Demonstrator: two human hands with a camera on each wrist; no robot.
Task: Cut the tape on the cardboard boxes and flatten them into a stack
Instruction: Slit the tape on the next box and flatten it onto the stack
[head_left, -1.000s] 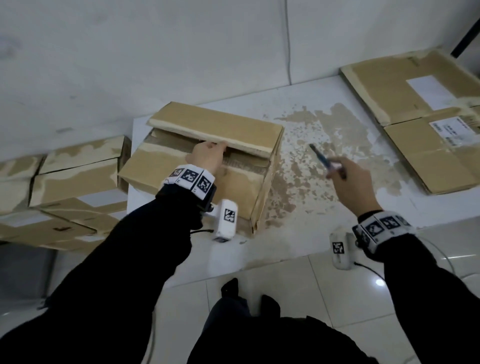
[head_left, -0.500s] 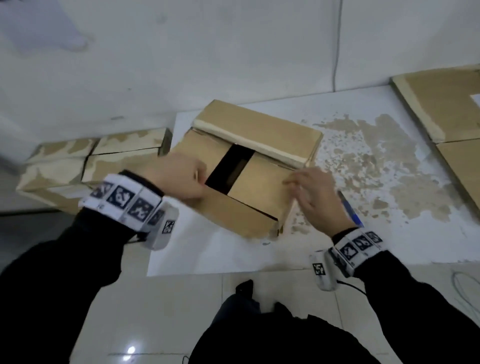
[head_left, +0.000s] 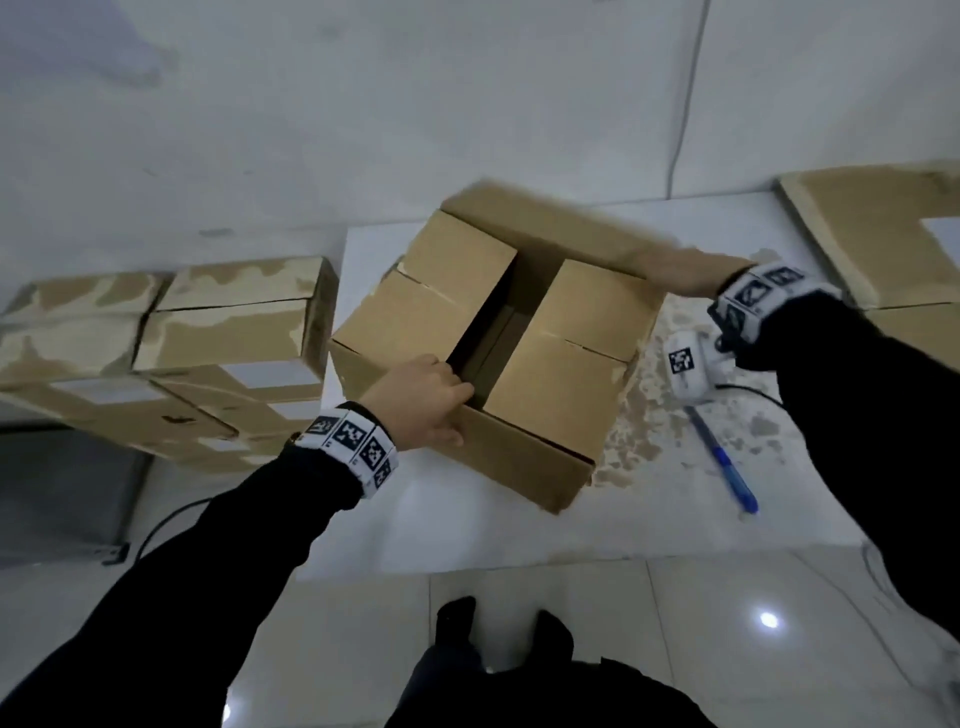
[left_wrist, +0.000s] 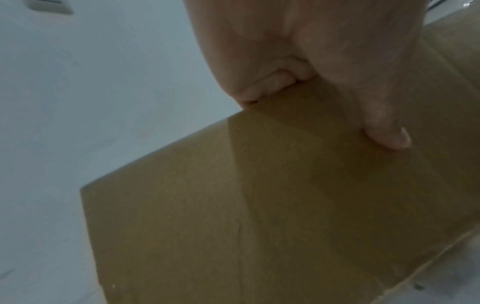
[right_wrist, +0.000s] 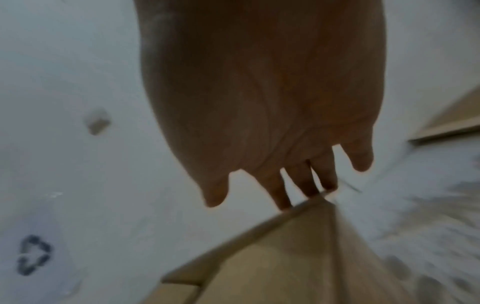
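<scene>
Open brown cardboard box (head_left: 545, 374) at table centre, flaps parted – interior dark, contents unclear, left hand (head_left: 421, 400) gripping near flap at 7 o'clock, right hand (head_left: 670, 270) – fingers straight – at 2 o'clock corner, blue pen (head_left: 724, 460) at 4 o'clock

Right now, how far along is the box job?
Done: flattened boxes lie at right; the blue cutter is set down. In hand: the open box, left hand gripping its near flap, right hand at the far corner. Left: flattening it, plus the taped boxes.
</scene>
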